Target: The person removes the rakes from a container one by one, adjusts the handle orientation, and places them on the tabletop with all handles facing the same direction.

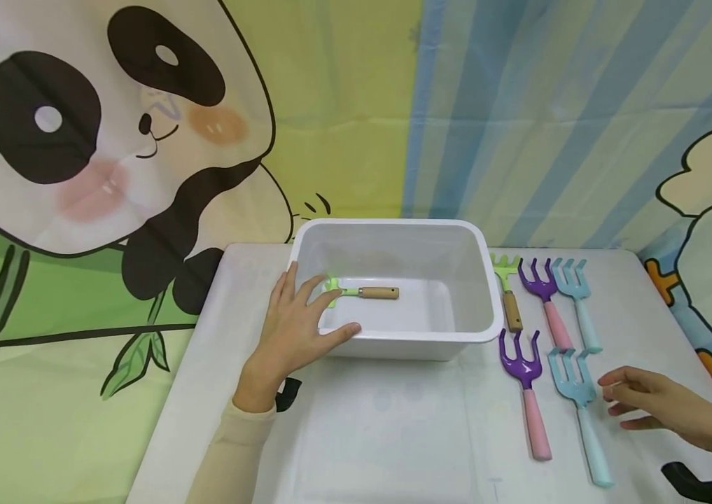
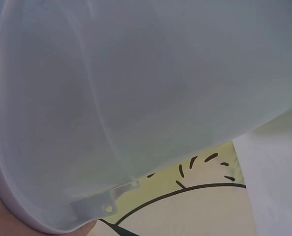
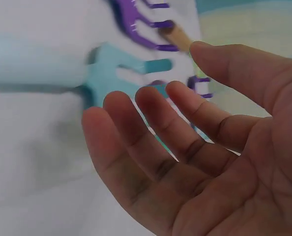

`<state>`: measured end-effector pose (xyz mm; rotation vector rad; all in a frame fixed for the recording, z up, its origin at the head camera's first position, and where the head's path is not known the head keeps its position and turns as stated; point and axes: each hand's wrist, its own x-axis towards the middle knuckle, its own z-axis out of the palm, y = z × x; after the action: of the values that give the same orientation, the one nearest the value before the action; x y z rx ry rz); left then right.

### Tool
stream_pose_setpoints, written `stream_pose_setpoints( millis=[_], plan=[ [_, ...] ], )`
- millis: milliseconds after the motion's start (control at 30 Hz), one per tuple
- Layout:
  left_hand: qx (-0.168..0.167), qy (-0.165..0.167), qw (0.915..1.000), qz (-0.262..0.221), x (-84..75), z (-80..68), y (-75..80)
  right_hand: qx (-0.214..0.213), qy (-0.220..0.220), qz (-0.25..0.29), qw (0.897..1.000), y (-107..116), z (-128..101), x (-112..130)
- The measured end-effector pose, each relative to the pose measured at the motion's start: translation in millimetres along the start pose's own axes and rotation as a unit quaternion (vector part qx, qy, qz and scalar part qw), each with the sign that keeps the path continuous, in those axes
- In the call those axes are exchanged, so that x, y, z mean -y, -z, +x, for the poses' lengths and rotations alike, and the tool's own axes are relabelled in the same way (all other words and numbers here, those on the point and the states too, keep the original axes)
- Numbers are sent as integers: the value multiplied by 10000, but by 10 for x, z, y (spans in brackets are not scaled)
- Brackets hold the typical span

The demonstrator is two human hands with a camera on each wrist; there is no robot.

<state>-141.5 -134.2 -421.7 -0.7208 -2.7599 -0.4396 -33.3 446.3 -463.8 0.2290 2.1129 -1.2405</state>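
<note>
My left hand [image 1: 292, 322] rests over the near left corner of a white plastic bin [image 1: 393, 337], fingers spread above the opening and thumb along the front rim. Inside the bin lies a small green hand rake [image 1: 377, 292] with a wooden handle. Skin of the left hand shows at the bin's rim in the left wrist view. Loosely curved and holding nothing, my right hand [image 1: 667, 406] is just right of a light blue hand fork [image 1: 594, 444]. Beside that fork lies a purple hand fork [image 1: 535, 423] with a pink handle.
Behind these two forks lie a green rake [image 1: 510, 308], another purple fork [image 1: 554, 315] and another light blue fork [image 1: 584, 318], right of the bin. All sit on a white table [image 1: 387, 427]. A curtain with a panda print [image 1: 229, 210] hangs behind.
</note>
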Motion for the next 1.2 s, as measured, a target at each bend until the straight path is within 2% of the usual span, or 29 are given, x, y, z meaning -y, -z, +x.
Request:
stream_pose_setpoints(
  millis=[200, 400, 500, 700, 900, 1067, 1200],
  plan=[
    [-39, -27, 10000, 24, 10, 4, -4, -11, 921, -541, 9943, 76, -6, 504],
    [-72, -45, 10000, 18, 8, 2, -6, 103, 1993, -1057, 9742, 79, -2, 1111],
    [-53, -48, 10000, 20, 3, 1, -7, 156, 2326, -1160, 9655, 39, -4, 1409],
    [-130, -46, 9999, 25, -5, 5, -1, 425, 2640, -1225, 9558, -58, 66, 1994],
    [-135, -42, 9999, 11, 1, 12, 0, 789, 2933, -1260, 9444, -160, 244, 2492],
    [-120, -31, 9999, 25, 7, 10, -5, 1247, 2842, -1194, 9431, -254, 489, 2881],
    [-133, -30, 9999, 34, -1, 14, -1, 1387, 2654, -1300, 9452, -350, 694, 3134]
  ],
)
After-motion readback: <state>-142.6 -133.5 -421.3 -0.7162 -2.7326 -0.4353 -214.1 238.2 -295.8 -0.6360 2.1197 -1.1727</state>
